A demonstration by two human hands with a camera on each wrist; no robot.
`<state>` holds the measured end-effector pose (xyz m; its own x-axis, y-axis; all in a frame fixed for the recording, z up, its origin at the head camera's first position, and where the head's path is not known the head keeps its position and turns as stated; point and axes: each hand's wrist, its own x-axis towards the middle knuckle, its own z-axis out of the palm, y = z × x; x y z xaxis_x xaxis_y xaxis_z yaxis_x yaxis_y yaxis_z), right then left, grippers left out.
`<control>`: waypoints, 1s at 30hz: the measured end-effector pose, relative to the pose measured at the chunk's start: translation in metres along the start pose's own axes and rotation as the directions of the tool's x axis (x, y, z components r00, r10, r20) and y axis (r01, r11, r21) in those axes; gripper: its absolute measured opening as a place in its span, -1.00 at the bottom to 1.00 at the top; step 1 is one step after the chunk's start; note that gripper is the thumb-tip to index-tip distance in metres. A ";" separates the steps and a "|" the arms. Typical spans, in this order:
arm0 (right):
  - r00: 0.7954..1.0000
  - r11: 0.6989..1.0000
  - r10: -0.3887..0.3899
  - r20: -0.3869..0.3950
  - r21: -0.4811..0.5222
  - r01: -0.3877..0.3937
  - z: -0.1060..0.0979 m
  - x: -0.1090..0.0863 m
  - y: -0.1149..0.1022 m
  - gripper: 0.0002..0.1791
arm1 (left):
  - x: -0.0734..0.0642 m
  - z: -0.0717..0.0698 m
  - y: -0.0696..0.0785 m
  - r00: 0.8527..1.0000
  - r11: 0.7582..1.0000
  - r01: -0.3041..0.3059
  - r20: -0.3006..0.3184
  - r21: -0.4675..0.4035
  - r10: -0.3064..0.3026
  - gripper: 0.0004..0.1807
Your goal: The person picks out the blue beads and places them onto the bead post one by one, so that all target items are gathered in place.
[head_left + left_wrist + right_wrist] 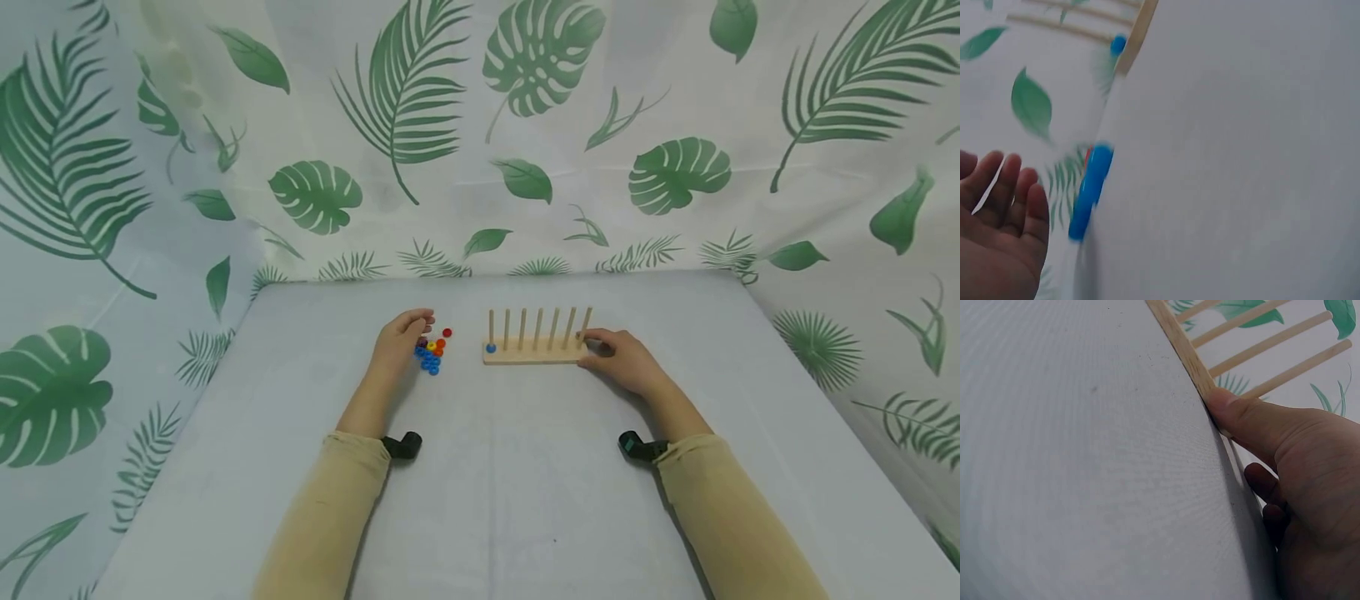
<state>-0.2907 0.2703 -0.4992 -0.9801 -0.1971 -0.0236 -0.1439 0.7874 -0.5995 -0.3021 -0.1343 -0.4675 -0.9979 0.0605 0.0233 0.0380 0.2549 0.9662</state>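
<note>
A wooden peg board (pixel 532 353) with a row of several upright pegs stands on the table. One blue bead (pixel 491 348) sits at the bottom of its leftmost peg. My right hand (pixel 621 360) grips the board's right end, the thumb against the front edge in the right wrist view; the index fingertip is hidden there. To the left lies a small pile of blue beads (pixel 431 362) with red, orange, yellow and dark ones. Just above the pile's left side hovers my left hand (pixel 397 340), its fingers loosely bent in the left wrist view, with nothing seen in them.
The white table (pixel 487 483) reaches back to a leaf-print cloth backdrop (pixel 450 208), which also hangs at both sides. A black wrist camera (pixel 405 446) is strapped to the left wrist, and another black camera (pixel 637 446) to the right.
</note>
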 end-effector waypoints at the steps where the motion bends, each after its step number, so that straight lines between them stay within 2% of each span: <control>1: 1.000 1.000 -0.002 0.001 0.001 0.002 0.000 0.000 0.000 -0.32 | 0.001 -0.007 -0.002 1.000 1.000 0.014 0.005 0.024 -0.014 -0.60; 4: 1.000 1.000 0.001 0.003 0.003 -0.001 0.001 0.000 0.000 -0.33 | 0.002 -0.026 -0.008 0.999 0.992 0.052 0.010 0.114 -0.054 -0.60; 6: 1.000 1.000 0.005 0.001 0.001 -0.005 0.001 0.000 0.000 -0.33 | 0.002 -0.035 -0.011 0.998 0.978 0.064 0.013 0.199 -0.068 -0.61; 9: 1.000 1.000 0.004 -0.002 0.002 -0.004 0.001 0.001 0.001 -0.32 | 0.001 -0.043 -0.014 0.996 0.948 0.070 0.034 0.310 -0.084 -0.65; 13: 1.000 1.000 0.004 -0.001 0.011 -0.004 0.001 0.001 0.001 -0.33 | -0.001 -0.046 -0.021 0.992 0.912 0.037 0.098 0.409 -0.084 -0.67; 22: 1.000 1.000 0.010 0.002 0.004 -0.010 0.003 0.001 0.001 -0.34 | -0.001 -0.051 -0.040 0.991 0.860 -0.072 0.134 0.506 0.004 -0.64; 25: 1.000 1.000 0.007 -0.005 -0.005 -0.007 0.002 0.001 0.002 -0.34 | 0.001 -0.051 -0.044 0.987 0.840 -0.103 0.157 0.533 0.021 -0.63; 30: 1.000 1.000 0.012 0.000 -0.005 -0.012 0.002 0.002 0.003 -0.31 | 0.003 -0.049 -0.046 0.986 0.814 -0.136 0.156 0.565 0.056 -0.62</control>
<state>-0.2924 0.2711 -0.5024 -0.9817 -0.1882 -0.0308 -0.1333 0.7927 -0.5949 -0.3094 -0.1928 -0.4998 -0.9738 0.2244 0.0373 0.1960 0.7443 0.6384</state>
